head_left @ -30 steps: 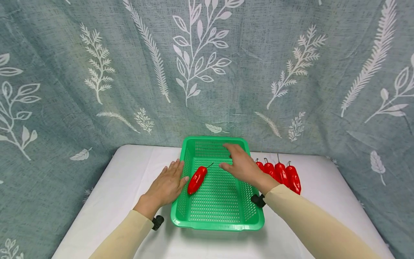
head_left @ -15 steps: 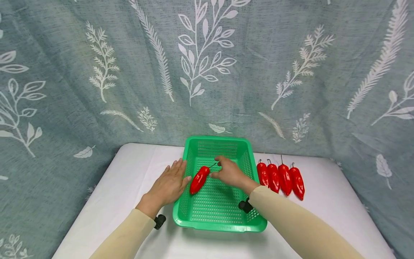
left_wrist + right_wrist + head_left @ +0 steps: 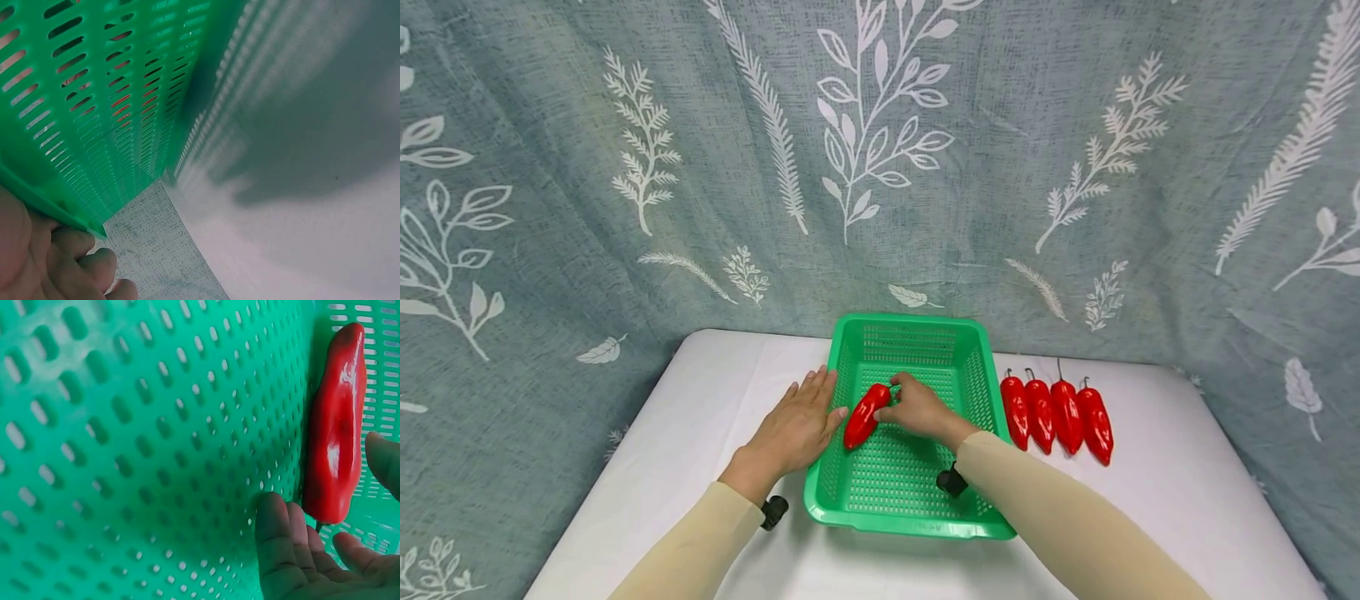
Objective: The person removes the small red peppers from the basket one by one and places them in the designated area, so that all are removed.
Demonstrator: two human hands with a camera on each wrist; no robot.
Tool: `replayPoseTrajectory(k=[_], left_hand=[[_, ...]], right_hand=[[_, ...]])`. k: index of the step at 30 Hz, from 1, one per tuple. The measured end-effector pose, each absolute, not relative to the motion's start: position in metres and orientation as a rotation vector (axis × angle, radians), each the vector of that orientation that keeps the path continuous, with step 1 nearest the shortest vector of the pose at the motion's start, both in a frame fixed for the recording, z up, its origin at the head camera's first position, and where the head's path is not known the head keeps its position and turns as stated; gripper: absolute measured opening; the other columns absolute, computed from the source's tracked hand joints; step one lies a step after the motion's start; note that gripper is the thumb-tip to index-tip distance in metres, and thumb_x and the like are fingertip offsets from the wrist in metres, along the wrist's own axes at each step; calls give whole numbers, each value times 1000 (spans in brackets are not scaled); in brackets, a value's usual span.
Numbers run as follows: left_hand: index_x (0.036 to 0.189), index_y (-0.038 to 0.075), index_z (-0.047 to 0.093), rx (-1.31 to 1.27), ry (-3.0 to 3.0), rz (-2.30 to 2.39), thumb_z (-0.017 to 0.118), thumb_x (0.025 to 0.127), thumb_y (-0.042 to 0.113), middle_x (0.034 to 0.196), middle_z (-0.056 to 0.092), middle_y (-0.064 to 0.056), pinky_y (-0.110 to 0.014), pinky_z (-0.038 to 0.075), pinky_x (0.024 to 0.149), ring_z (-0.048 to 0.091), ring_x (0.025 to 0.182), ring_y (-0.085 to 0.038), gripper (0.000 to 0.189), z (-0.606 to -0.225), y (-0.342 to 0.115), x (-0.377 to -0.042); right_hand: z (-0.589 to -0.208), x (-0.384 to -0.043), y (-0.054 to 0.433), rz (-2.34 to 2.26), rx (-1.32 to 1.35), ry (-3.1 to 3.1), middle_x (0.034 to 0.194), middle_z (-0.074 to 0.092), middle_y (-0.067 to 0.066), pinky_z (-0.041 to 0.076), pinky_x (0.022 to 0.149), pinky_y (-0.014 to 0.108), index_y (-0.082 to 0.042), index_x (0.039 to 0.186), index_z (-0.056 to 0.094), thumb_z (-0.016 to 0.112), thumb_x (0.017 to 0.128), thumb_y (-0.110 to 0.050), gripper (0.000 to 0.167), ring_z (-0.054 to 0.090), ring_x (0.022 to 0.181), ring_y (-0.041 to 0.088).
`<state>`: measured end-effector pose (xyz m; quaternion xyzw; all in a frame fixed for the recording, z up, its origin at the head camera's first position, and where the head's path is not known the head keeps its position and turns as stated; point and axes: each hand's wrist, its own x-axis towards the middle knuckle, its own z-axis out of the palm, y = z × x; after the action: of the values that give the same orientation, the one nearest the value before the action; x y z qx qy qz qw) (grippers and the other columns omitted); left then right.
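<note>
A red chili pepper point(image 3: 862, 422) lies inside the green plastic basket point(image 3: 910, 527), near its left wall, with the stem end pointing away. My right hand point(image 3: 919, 410) reaches into the basket, its fingers around the stem end. In the right wrist view, the thumb point(image 3: 382, 459) is right beside the pepper point(image 3: 337, 437), while the other fingers point(image 3: 281, 544) spread past its stem end, slightly apart from it. My left hand point(image 3: 793, 423) lies flat with straight fingers along the basket's left rim. The left wrist view shows its fingertips point(image 3: 100, 265) at the rim, outside the slotted wall point(image 3: 87, 119).
Several red chili peppers point(image 3: 1066, 417) lie side by side on the white table point(image 3: 1157, 467), right of the basket, stems pointing away. Behind the table hangs a grey-green curtain point(image 3: 992, 208) with white leaf prints. Black wrist cameras point(image 3: 952, 482) are strapped under both wrists.
My right hand has moved left and down into the basket, from above its right side to the pepper's stem end. The left hand has stayed on the rim; the head view has shifted slightly.
</note>
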<state>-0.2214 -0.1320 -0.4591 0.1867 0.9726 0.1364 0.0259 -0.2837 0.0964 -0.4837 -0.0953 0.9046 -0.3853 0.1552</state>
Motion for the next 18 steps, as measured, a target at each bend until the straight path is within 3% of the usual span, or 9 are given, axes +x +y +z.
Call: replayPoseTrajectory(k=[10,18], left_hand=[[166,-2,25,584,3013,426,42,114,41,173,23,-22,-56,23,131,24,161,-40,70,-460,-132,-221],[165,-2,26,583,3017,434,41,114,43,173,23,-22,-56,23,131,24,161,-39,70,-460,-132,-221]], right_hand=[[-489,-285,82,-1143,-305,2598,136,65,25,55,103,52,1,151,45,87,87,-16,78,65,122,39],[-493,-279,71,-1211,-238,2537,134,64,25,56,97,50,0,146,43,89,84,-15,79,66,115,36]])
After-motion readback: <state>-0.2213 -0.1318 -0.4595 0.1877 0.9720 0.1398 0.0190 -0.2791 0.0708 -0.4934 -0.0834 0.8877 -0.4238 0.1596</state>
